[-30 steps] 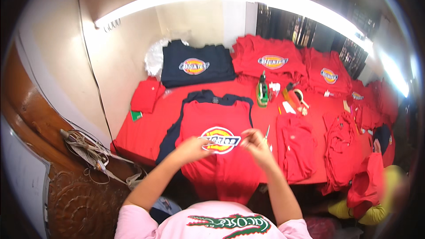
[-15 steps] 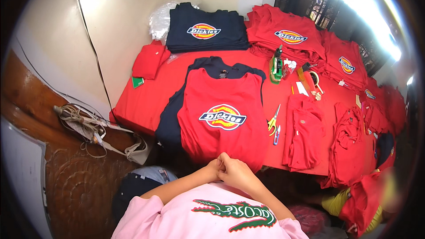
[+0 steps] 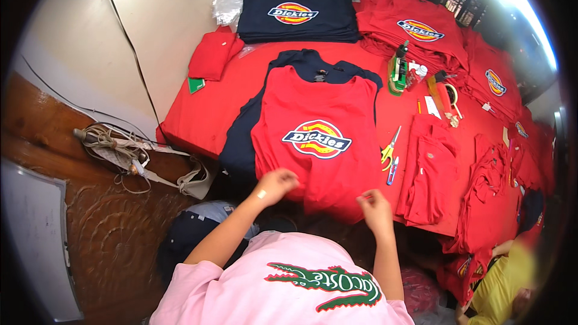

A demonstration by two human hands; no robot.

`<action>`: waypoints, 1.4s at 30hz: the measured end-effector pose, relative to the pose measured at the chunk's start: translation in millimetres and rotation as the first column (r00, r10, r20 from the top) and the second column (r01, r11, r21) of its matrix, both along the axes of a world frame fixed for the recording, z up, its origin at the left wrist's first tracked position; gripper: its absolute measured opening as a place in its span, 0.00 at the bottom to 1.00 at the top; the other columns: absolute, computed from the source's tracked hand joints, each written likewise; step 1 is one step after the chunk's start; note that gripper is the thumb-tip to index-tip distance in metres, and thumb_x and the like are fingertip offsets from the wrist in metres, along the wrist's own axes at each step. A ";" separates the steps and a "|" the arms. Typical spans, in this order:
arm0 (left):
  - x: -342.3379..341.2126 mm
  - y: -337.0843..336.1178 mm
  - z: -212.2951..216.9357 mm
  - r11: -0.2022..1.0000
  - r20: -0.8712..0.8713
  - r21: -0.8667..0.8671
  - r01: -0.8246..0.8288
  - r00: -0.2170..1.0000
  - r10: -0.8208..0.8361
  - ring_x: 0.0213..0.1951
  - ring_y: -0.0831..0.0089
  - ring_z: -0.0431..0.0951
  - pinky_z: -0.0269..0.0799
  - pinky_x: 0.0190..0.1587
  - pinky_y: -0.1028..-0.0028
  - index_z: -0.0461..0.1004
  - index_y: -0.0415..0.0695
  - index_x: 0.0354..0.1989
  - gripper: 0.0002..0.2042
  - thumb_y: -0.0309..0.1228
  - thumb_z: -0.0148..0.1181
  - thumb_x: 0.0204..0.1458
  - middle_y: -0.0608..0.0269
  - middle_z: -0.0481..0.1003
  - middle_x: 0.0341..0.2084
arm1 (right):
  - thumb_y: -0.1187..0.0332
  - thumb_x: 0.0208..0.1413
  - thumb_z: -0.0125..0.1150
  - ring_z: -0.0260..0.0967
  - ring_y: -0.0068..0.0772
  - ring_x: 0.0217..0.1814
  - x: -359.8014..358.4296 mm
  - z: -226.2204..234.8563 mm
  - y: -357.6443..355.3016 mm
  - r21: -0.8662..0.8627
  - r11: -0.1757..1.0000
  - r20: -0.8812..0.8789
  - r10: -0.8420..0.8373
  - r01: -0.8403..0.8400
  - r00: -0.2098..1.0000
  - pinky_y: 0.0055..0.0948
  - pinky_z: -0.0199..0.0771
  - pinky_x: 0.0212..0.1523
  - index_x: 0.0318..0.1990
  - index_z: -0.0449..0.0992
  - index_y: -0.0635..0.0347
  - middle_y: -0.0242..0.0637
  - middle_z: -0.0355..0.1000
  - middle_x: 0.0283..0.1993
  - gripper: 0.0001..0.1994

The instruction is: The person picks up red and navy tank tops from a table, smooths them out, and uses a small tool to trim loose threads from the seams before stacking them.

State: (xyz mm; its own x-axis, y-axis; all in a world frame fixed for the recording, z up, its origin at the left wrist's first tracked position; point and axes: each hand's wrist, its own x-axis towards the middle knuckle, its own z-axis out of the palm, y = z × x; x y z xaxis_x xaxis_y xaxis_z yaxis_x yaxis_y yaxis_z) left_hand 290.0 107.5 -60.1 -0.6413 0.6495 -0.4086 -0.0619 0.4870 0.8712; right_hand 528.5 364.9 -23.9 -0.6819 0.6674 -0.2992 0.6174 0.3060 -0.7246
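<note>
Red-topped table (image 3: pixel 201 114); red shirt (image 3: pixel 316 171) just ahead, long axis pointing away; left hand (image 3: pixel 279 185) nearer its print (image 3: pixel 317 139) than right hand (image 3: pixel 377 209); both half-curled, can't tell if pinching.

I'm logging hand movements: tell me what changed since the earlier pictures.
The clasped hands parted: the left hand moved left, the right hand right, both now near the bottom of the red shirt. Whether either grips it is unclear. The scissors and blue tool stayed beside it.
</note>
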 end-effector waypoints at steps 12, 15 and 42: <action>-68.4 -76.8 -80.7 0.869 -0.079 0.076 -0.489 0.866 0.494 0.33 0.75 0.75 0.72 0.41 0.69 0.78 0.42 0.36 0.14 0.40 0.68 0.65 0.67 0.76 0.30 | 0.60 0.67 0.69 0.57 0.43 0.27 -3.4 -68.2 25.2 0.238 0.948 -0.090 -0.197 0.214 0.976 0.46 0.63 0.33 0.28 0.66 0.71 0.53 0.59 0.25 0.24; -73.0 -100.7 -25.2 0.678 0.184 0.224 -0.700 0.714 0.676 0.38 0.79 0.79 0.77 0.43 0.73 0.76 0.48 0.39 0.11 0.41 0.61 0.72 0.70 0.77 0.34 | 0.62 0.67 0.68 0.61 0.47 0.29 16.4 -32.2 27.6 0.238 0.964 -0.060 -0.111 0.122 0.992 0.44 0.63 0.34 0.27 0.65 0.71 0.53 0.61 0.27 0.23; -281.7 22.6 11.7 0.931 0.577 0.095 -0.353 0.781 0.237 0.55 0.68 0.83 0.77 0.59 0.67 0.80 0.40 0.60 0.23 0.44 0.70 0.64 0.59 0.84 0.53 | 0.59 0.63 0.75 0.81 0.27 0.50 -205.2 -18.7 116.6 -0.641 0.683 -0.098 -0.525 0.350 0.846 0.28 0.79 0.51 0.53 0.83 0.62 0.38 0.84 0.49 0.19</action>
State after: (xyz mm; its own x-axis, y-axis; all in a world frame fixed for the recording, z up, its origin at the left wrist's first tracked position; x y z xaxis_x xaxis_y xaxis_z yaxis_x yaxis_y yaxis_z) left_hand 8.3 130.1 -48.4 -0.5196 0.5657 -0.6403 -0.6689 0.1968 0.7168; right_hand 323.3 481.5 -42.6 -0.4641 0.6615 -0.5891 0.3370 -0.4832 -0.8080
